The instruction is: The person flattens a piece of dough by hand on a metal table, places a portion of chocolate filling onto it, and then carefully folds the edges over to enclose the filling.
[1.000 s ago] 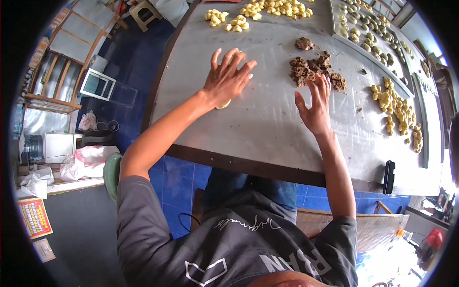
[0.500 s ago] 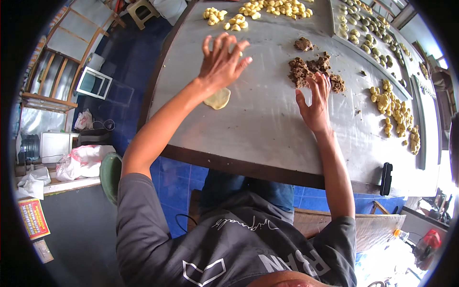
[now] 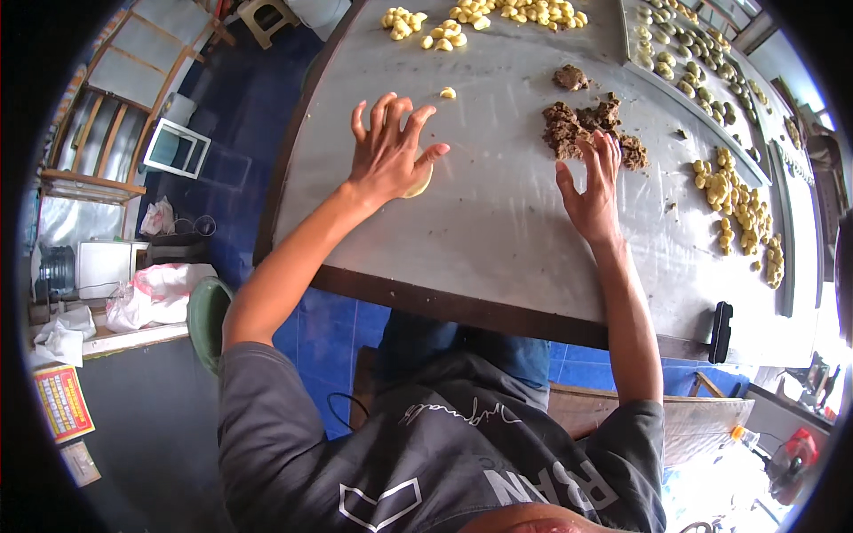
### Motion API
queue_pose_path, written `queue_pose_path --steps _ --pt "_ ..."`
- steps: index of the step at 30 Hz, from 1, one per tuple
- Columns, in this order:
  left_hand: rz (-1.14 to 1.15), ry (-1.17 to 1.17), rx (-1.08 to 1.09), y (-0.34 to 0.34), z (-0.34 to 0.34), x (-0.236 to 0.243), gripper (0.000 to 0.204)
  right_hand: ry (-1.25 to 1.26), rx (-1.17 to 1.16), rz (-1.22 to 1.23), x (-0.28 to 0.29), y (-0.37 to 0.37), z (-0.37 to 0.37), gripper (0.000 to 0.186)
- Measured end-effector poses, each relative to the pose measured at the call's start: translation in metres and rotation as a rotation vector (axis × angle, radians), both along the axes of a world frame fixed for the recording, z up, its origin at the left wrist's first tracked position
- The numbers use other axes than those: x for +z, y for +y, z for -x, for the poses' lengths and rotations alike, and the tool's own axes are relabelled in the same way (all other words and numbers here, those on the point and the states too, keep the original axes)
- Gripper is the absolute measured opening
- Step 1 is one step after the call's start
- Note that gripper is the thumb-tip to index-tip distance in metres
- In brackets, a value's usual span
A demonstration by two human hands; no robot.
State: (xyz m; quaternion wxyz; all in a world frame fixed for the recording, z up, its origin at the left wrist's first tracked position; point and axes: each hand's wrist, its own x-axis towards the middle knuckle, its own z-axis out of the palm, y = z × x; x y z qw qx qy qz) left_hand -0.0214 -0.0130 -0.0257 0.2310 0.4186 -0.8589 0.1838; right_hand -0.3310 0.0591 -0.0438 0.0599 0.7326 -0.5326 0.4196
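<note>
A shallow grey metal tray [image 3: 697, 122], right of and beyond the dark brown crumbly heap of filling [image 3: 563, 131], holds many small round balls [image 3: 690, 86], some green and some pale yellow. A green rounded plastic basin [image 3: 206, 324] sits well to the left of the heap and nearer the person; its contents cannot be made out. Beyond that basin, farther left of the heap, a crumpled white plastic bag with pink marks [image 3: 158, 298] hides whatever it may hold.

The left hand [image 3: 388, 151], left of the heap, has its fingers spread wide and slightly bent, thumb held out, with nothing in their grasp. Under its palm and wrist, partly covered, lies a flat pale yellow disc of dough [image 3: 419, 185] on the grey metal table [image 3: 498, 235]; whether the palm touches it cannot be told. One small pale yellow lump of dough [image 3: 448, 92] rests alone just beyond that thumb, left of the heap.

The right hand [image 3: 593, 186] is at the heap's near edge, fingers close together and gently curved, thumb well apart, clasping nothing; the fingertips overlap the filling, though contact is unclear
</note>
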Motion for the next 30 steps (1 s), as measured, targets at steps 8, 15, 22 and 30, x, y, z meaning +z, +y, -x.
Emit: queue_pose_path --steps 8,15,22,30 --pt "-0.02 0.03 0.048 -0.008 0.007 0.013 0.055 0.013 0.017 0.022 0.002 -0.001 0.001 0.047" --pt "-0.09 -0.022 0.048 0.007 0.0 -0.003 0.057 0.014 -0.016 0.018 0.005 0.003 0.002 0.045" --pt "0.024 0.043 0.13 -0.013 -0.003 0.015 0.055 0.021 0.01 -0.009 0.005 0.003 -0.001 0.045" --pt "0.021 0.04 0.178 -0.012 -0.02 0.01 0.054 0.024 -0.008 -0.012 0.007 0.003 -0.001 0.046"
